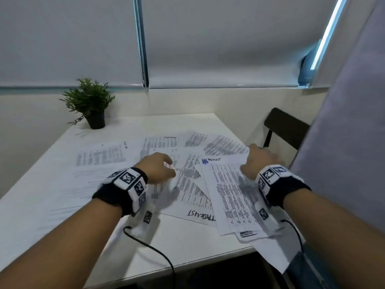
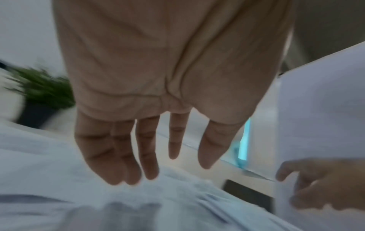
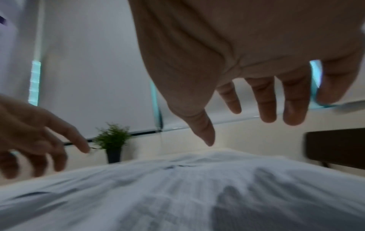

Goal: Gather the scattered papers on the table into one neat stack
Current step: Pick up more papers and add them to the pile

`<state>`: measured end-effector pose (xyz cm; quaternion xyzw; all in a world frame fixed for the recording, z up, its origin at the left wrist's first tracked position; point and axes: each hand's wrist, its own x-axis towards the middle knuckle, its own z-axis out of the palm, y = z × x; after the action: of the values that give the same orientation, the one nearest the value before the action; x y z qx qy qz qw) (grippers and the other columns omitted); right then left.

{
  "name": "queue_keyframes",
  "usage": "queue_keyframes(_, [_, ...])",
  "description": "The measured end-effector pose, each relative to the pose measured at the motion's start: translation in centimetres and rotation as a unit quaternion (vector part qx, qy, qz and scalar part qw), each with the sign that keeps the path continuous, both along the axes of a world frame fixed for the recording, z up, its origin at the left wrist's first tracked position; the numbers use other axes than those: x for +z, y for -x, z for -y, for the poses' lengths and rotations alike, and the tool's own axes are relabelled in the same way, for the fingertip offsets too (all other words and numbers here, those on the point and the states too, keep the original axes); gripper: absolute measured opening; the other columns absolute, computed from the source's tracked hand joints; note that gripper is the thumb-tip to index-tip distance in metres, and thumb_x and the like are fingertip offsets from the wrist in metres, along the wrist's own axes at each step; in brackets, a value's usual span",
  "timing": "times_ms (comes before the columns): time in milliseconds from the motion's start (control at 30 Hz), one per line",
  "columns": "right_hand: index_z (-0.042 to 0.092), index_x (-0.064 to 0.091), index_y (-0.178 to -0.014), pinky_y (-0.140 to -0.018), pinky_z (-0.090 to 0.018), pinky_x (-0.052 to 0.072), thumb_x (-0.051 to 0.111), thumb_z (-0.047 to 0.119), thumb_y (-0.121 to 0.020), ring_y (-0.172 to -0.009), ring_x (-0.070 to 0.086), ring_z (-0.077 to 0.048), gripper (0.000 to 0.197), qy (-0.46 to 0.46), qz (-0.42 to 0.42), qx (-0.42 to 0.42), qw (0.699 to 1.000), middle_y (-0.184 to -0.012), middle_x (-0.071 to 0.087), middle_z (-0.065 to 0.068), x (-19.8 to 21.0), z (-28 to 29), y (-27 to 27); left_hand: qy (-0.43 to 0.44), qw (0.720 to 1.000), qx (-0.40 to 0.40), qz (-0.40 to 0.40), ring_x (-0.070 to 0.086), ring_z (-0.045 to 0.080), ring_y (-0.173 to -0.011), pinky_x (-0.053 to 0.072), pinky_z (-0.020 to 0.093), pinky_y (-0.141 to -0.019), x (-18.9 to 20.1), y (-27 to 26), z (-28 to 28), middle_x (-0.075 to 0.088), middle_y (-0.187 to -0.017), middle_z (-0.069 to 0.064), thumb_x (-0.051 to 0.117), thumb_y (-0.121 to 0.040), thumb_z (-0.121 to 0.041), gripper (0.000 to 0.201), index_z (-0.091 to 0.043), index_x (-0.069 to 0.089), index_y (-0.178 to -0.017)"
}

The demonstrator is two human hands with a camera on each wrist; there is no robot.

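Note:
Several printed sheets lie scattered and overlapping across the white table (image 1: 187, 243). One sheet (image 1: 100, 157) lies apart at the left. A pile of papers (image 1: 189, 184) fans out in the middle, and a table-printed sheet (image 1: 231, 195) lies on top at the right. Another sheet (image 1: 270, 253) overhangs the front right edge. My left hand (image 1: 164, 165) hovers just above the middle pile, its fingers (image 2: 146, 156) straight and holding nothing. My right hand (image 1: 260, 157) hovers over the right sheets with its fingers (image 3: 266, 106) spread and empty. The papers (image 3: 177, 187) blur beneath both wrists.
A small potted plant (image 1: 91, 105) stands at the table's back left corner. A dark chair (image 1: 285, 128) stands past the right edge, with a grey curtain (image 1: 343, 142) close on the right. Thin black cables (image 1: 150, 247) hang from both wristbands over the front edge.

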<state>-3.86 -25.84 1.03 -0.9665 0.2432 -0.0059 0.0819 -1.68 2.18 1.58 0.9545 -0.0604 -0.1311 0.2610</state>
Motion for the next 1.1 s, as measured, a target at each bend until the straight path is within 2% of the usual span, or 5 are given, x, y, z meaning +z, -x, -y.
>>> queue_keyframes(133, [0.015,0.05,-0.136,-0.095,-0.041,0.051,0.063,0.048,-0.089,-0.117,0.057,-0.033,0.059,-0.103,0.012,0.166,0.981,-0.133,0.058,-0.012,1.2,-9.3,-1.9,-0.104,0.989,0.103,-0.006,0.046,0.028,-0.136,0.04,0.035,-0.108,-1.3,-1.1,-8.7,0.044,-0.154,0.005,0.062,-0.09,-0.043,0.062,-0.02,0.048,-0.146])
queue_keyframes(333, [0.009,0.054,-0.136,-0.096,-0.037,0.05,0.066,0.054,-0.09,-0.122,0.059,-0.029,0.066,-0.17,-0.052,0.31,0.934,-0.138,0.06,-0.011,0.1,-21.0,-1.8,-0.218,0.931,0.287,-0.06,0.041,0.041,-0.134,0.034,0.05,-0.109,-5.2,-0.3,-19.6,0.041,-0.148,0.021,0.057,-0.066,-0.078,0.103,-0.025,0.029,-0.149])
queue_keyframes(467, [0.007,0.062,-0.122,-0.086,-0.034,0.052,0.069,0.054,-0.088,-0.11,0.064,-0.027,0.058,-0.15,-0.099,0.36,0.915,-0.12,0.065,-0.009,-1.5,-26.0,-2.1,-0.175,0.942,0.282,-0.06,0.048,0.04,-0.133,0.042,0.048,-0.107,-5.8,-1.1,-21.7,0.045,-0.152,0.016,0.056,-0.066,-0.081,0.122,-0.021,0.006,-0.159])
queue_keyframes(900, [0.015,0.055,-0.119,-0.095,-0.043,0.05,0.071,0.052,-0.071,-0.118,0.054,-0.034,0.063,-0.031,-0.111,0.302,0.946,-0.122,0.058,-0.011,-3.9,-29.4,-7.3,-0.226,0.949,0.22,-0.033,0.055,0.032,-0.125,0.049,0.039,-0.097,-5.3,-3.3,-22.2,0.053,-0.142,0.011,0.075,-0.075,-0.059,0.098,-0.01,0.032,-0.147])
queue_keyframes(1100, [0.017,0.055,-0.065,-0.061,-0.023,0.052,0.086,0.024,-0.063,-0.067,0.061,-0.018,0.032,-0.134,-0.117,0.263,0.948,-0.07,0.061,0.001,-2.6,-30.6,-8.0,-0.192,0.953,0.232,-0.016,0.057,0.034,-0.123,0.049,0.038,-0.095,-5.9,-3.7,-21.7,0.054,-0.139,0.016,0.077,-0.079,-0.05,0.096,-0.007,0.028,-0.149])
